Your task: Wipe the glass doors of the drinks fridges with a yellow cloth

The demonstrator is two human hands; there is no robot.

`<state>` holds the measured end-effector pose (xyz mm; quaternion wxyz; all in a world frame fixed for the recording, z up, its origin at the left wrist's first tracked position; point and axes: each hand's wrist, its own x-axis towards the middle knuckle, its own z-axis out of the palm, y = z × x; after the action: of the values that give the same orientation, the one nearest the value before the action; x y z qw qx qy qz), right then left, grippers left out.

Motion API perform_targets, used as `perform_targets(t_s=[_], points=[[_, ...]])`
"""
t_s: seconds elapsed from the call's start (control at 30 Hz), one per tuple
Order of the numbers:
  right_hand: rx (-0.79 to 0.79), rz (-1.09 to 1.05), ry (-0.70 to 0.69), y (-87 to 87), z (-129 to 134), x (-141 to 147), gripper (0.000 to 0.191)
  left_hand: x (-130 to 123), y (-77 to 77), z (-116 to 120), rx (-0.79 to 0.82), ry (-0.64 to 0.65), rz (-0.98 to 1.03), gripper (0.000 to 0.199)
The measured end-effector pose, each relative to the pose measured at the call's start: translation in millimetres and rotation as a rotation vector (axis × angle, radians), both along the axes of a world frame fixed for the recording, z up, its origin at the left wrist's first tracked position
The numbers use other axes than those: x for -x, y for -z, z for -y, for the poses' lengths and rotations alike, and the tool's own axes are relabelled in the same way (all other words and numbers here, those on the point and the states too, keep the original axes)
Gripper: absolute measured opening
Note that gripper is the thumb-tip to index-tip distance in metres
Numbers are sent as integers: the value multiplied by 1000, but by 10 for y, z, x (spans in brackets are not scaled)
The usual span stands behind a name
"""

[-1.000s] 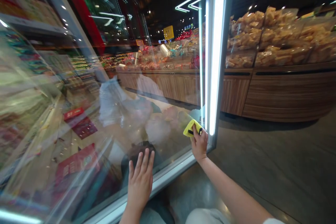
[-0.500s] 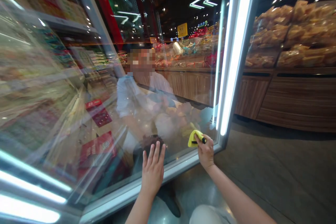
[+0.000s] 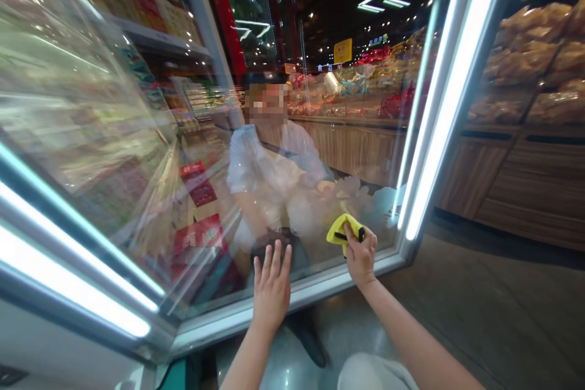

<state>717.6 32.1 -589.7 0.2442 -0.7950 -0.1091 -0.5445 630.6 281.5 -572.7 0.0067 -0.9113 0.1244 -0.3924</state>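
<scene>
A large glass door [image 3: 315,237] in a light metal frame stands open in front of me, with reflections across its pane. My left hand [image 3: 273,289] rests with fingers stretched out at the lower part of the glass. To its right, my right hand [image 3: 361,254] grips a yellow cloth [image 3: 342,228] against the pane near the bottom right corner. A black strip shows on the cloth under my fingers; what it is I cannot make out.
Bright light strips [image 3: 457,91] run along the door's right side and at the lower left. Wooden counters [image 3: 525,189] with piled packaged goods [image 3: 534,55] stand at the right. Red boxes [image 3: 201,237] show through or on the glass. Grey floor [image 3: 493,311] lies below.
The view has turned left, so the door and counters sit further right in the picture. My right hand with the yellow cloth has shifted left across the glass, towards my left hand.
</scene>
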Motion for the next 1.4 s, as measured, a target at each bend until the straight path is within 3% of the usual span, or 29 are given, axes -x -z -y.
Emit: perform_targets(t_s=[0.1, 0.2, 0.3, 0.47, 0.53, 0.6, 0.67, 0.73, 0.83, 0.93, 1.03, 1.13, 1.23, 1.33, 1.4], points=[[-43, 1, 30, -133, -314, -21, 57, 14, 0, -24, 36, -21, 4, 90], [167, -3, -40, -61, -558, 79, 60, 51, 34, -74, 44, -32, 2, 90], [330, -20, -156, -10, -532, 180, 65, 122, 81, -191, 50, -54, -7, 91], [42, -27, -31, -418, -608, 115, 61, 230, 111, -387, 97, -118, -31, 92], [40, 11, -27, -520, -763, 108, 60, 259, 110, -422, 110, -142, -34, 92], [153, 30, -85, -473, -842, 150, 58, 285, 109, -443, 116, -150, -31, 92], [299, 16, -179, -340, -768, 202, 59, 308, 110, -464, 118, -147, -25, 92], [308, -14, -194, -244, -589, 211, 58, 320, 108, -484, 114, -135, -18, 92], [35, -41, -35, -328, -397, 132, 56, 299, 88, -471, 100, -119, -8, 92], [-133, -23, 55, -542, -483, 57, 58, 228, 45, -361, 91, -96, -6, 93], [32, -1, -43, -556, -575, 71, 57, 140, -8, -185, 72, -51, -5, 93], [185, -31, -125, -365, -320, 73, 61, 66, -58, -29, 47, -8, 6, 92], [-20, -63, -2, -253, 183, -61, 55, -8, -113, 92, 15, 36, 27, 91], [-288, -42, 142, -348, 551, -280, 56, -115, -182, 247, -16, 88, 52, 91], [-365, -25, 179, -421, 638, -387, 59, -203, -235, 392, -38, 120, 70, 90]])
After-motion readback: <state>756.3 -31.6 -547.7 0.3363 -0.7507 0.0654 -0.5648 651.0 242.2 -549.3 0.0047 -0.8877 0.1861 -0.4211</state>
